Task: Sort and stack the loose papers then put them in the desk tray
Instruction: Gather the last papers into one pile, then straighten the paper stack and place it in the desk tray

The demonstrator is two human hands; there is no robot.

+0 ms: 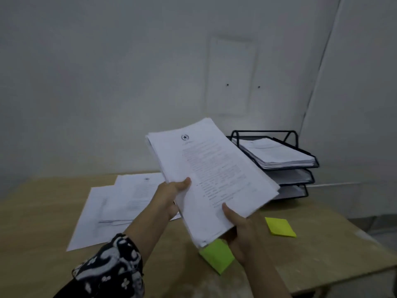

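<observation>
Both hands held one thick stack of papers (211, 179) up off the desk (43, 222), tilted with its far end toward the tray (277, 164). Her left hand (171, 196) gripped the stack's left edge with the thumb laid on the top sheet, while the right hand (240, 231) gripped the near corner, thumb on top and the other fingers underneath. That two-sided grip probably served to keep the loose sheets squared and stop the bundle from sagging or fanning as it was carried. The stack hung in the air just left of the black three-tier tray, touching neither it nor the desk.

The tray's top tier already carried a pile of papers (279, 155), so the lower tiers seemed the likelier goal. A few loose sheets (111, 209) lay spread on the desk to the left, not yet gathered.

Much was hard to read. The print on every page was blurred. The fingers under the stack were hidden. One green sticky pad (217, 257) was half covered by the stack and right hand; a second (280, 226) lay in full view near the tray. Whether the lower tiers held anything was unclear.
</observation>
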